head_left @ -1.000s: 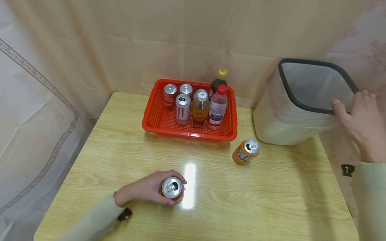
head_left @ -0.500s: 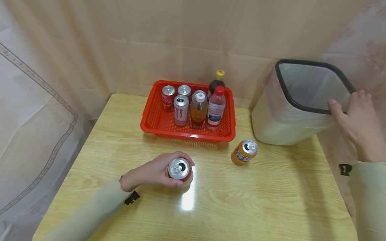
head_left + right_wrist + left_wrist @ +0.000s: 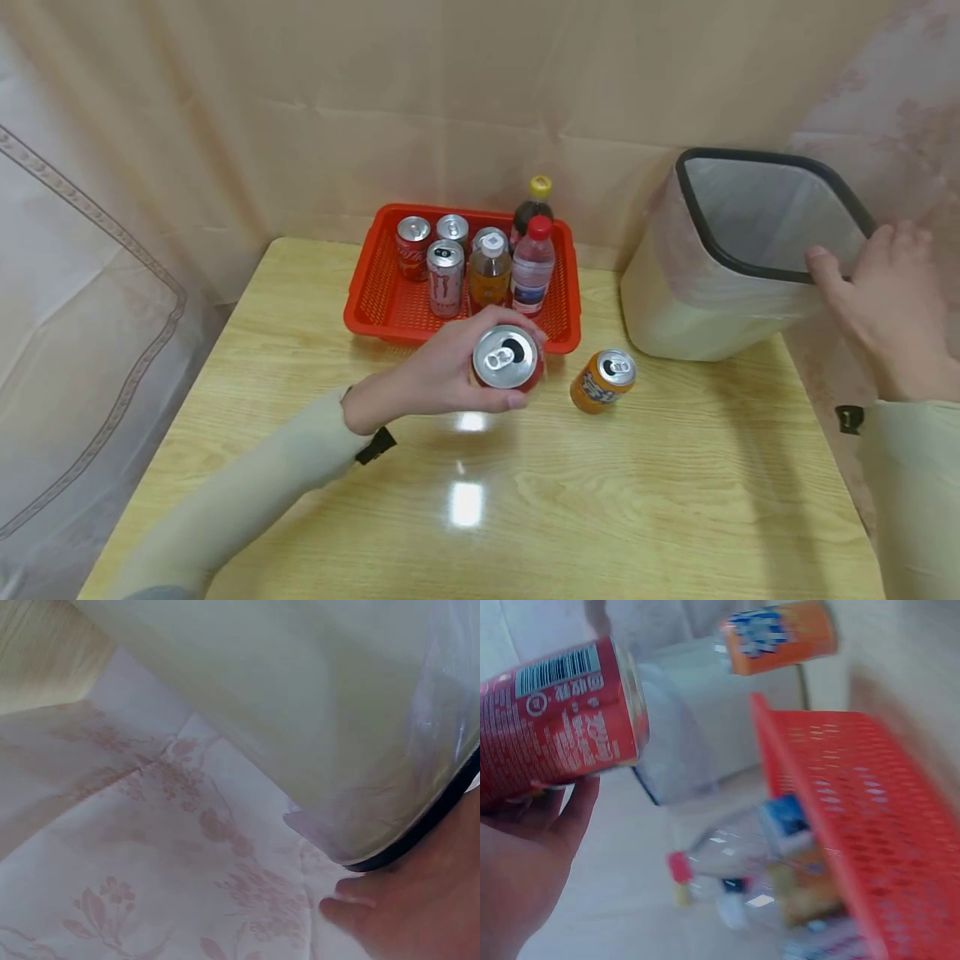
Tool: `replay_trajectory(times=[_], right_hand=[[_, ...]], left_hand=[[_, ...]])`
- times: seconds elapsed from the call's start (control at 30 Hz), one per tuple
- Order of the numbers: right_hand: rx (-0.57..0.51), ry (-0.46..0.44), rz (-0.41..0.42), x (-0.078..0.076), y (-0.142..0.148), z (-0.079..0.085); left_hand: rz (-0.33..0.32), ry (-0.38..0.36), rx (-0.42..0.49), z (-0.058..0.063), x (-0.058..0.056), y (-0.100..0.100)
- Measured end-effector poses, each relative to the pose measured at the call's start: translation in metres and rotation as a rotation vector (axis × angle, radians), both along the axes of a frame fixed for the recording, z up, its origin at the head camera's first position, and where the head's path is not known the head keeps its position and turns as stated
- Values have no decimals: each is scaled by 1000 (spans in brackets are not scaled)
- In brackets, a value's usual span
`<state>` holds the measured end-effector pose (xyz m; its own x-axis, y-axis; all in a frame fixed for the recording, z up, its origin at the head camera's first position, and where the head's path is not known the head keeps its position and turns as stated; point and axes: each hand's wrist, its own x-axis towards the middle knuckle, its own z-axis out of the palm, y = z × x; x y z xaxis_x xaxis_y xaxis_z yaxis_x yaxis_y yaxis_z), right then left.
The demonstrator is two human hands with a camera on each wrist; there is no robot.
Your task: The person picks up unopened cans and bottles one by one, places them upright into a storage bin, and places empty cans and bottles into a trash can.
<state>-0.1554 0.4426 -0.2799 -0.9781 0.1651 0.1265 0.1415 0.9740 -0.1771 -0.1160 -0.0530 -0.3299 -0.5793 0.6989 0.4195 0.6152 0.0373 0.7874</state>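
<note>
My left hand [image 3: 450, 367] grips a red soda can [image 3: 507, 358] with an opened tab, raised over the table in front of the basket. Its printed barcode side shows in the left wrist view, where thumb and fingers wrap the can [image 3: 562, 712]. At the right, my right hand [image 3: 888, 308] holds the black rim of a cream trash bin [image 3: 675, 292], thumb over the rim's inner side. The right wrist view shows fingers at the outside of that rim, under a clear liner. An orange soda can [image 3: 602, 382] stands on the table between the basket and the bin.
A red plastic basket [image 3: 367, 304] stands at the back of the wooden table [image 3: 600, 500]. Inside are several cans, among them a pink-white one [image 3: 446, 283], and bottles with red [image 3: 534, 262], white and yellow caps. Curtain cloth [image 3: 337, 167] hangs behind.
My left hand has lifted the red can and carried it up and rightward, toward the basket's front edge. The right hand stays on the bin's rim.
</note>
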Motion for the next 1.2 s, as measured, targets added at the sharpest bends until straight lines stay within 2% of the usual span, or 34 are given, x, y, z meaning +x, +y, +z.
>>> replay_trajectory(times=[0.17, 0.47, 0.73, 0.9, 1.0, 1.07, 1.2], right_hand=[[26, -1, -44, 1, -2, 2], [-16, -73, -94, 6, -5, 3], [-19, -72, -56, 4, -1, 2], [-17, -81, -68, 3, -2, 3], [-4, -98, -72, 2, -1, 3], [2, -114, -75, 2, -1, 4], [-4, -141, -92, 3, 1, 4]], left_hand=[[2, 35, 74, 21, -9, 24], [63, 62, 95, 45, -27, 65], [58, -10, 131, 62, -40, 104], [58, -80, 111, 76, -49, 126], [74, -86, 100, 81, -55, 141], [90, -65, 79, 84, -59, 152], [156, 28, -14, 90, -65, 171]])
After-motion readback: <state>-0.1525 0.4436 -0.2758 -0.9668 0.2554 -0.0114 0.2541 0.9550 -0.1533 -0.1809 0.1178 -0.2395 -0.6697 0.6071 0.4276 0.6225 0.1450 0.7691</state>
